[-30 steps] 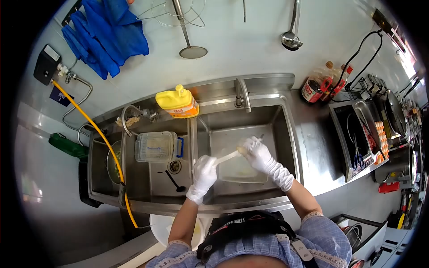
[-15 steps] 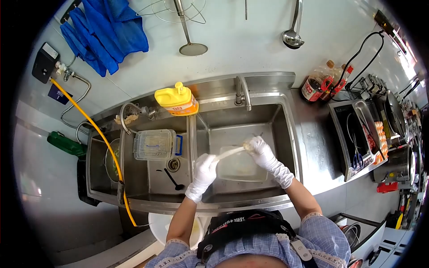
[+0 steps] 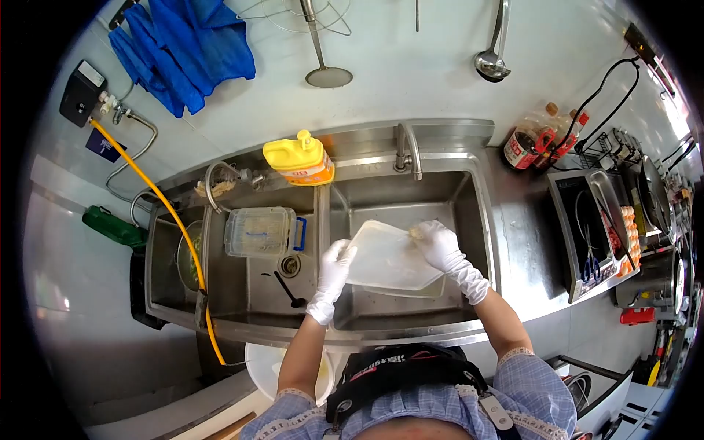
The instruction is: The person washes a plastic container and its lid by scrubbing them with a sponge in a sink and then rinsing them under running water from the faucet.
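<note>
Over the right-hand sink basin, my left hand [image 3: 336, 270], in a white glove, pinches the left edge of a translucent plastic lid [image 3: 385, 258]. The lid is tilted with its broad face towards me. My right hand [image 3: 441, 248], also gloved in white, is closed at the lid's upper right edge. Between its fingers is a small beige pad [image 3: 416, 233], perhaps a sponge, partly hidden by the glove. Beneath the lid, a clear plastic container [image 3: 434, 292] shows its edge in the stainless steel basin [image 3: 359, 312].
A faucet [image 3: 412, 154] stands behind the basin, beside a yellow detergent jug [image 3: 299, 160]. The middle basin holds a clear box with a blue latch [image 3: 257, 231] and a black utensil [image 3: 290, 290]. A yellow hose [image 3: 176, 231] crosses the left basin. Bottles [image 3: 528, 143] stand at right.
The lid has turned from nearly edge-on to showing its broad face. My right hand has shifted slightly right and down along its edge. The whole view has moved a little.
</note>
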Motion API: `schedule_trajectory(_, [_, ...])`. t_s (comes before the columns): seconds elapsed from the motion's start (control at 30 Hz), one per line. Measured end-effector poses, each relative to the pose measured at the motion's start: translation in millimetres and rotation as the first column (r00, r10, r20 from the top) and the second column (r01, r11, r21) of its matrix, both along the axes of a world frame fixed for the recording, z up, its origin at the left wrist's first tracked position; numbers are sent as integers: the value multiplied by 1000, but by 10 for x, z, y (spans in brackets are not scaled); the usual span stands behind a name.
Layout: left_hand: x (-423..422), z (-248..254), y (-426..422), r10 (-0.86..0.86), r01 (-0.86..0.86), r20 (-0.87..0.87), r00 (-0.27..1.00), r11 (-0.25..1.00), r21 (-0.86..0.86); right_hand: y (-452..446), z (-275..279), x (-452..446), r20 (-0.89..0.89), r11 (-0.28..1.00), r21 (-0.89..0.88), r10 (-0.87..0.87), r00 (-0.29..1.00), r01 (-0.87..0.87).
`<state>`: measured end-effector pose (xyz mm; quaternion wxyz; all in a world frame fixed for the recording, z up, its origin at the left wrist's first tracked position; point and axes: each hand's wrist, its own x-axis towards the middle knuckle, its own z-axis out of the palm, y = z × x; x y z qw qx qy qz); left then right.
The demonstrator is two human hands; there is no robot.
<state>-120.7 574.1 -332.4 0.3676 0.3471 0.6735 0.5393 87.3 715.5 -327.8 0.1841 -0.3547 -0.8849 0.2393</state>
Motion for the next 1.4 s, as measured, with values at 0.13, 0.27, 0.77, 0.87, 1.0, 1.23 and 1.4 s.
schedule_trajectory(0.13, [58, 63, 0, -49, 54, -48, 998, 993, 103, 6, -118, -17, 16, 989, -130, -70, 997, 72])
schedule_trajectory(0.27, [66, 147, -6, -64, 65, -23, 998, 997, 37, -125, -22, -133, -293, 983, 38, -162, 942, 180])
schedule_trajectory(0.77, [382, 65, -95, -39, 62, -252, 967, 994, 86, -516, 245, -646, -214, 959, 282, 53, 975, 9])
schedule_trajectory(0.87, [300, 99, -75, -58, 74, -176, 983, 994, 83, -576, 247, -563, -169, 911, 396, 195, 966, -114])
schedule_trajectory(1.0, [325, 111, -39, -36, 54, -155, 987, 992, 112, -613, 269, -499, -121, 875, 422, 313, 942, -236])
schedule_trajectory(1.23, [448, 139, -55, -34, 44, -66, 997, 986, 160, -522, 320, -628, -168, 910, 409, 0, 986, 70])
schedule_trajectory(1.4, [529, 47, -57, -24, 31, -46, 999, 987, 159, -625, 348, -635, -201, 907, 349, -173, 964, 235])
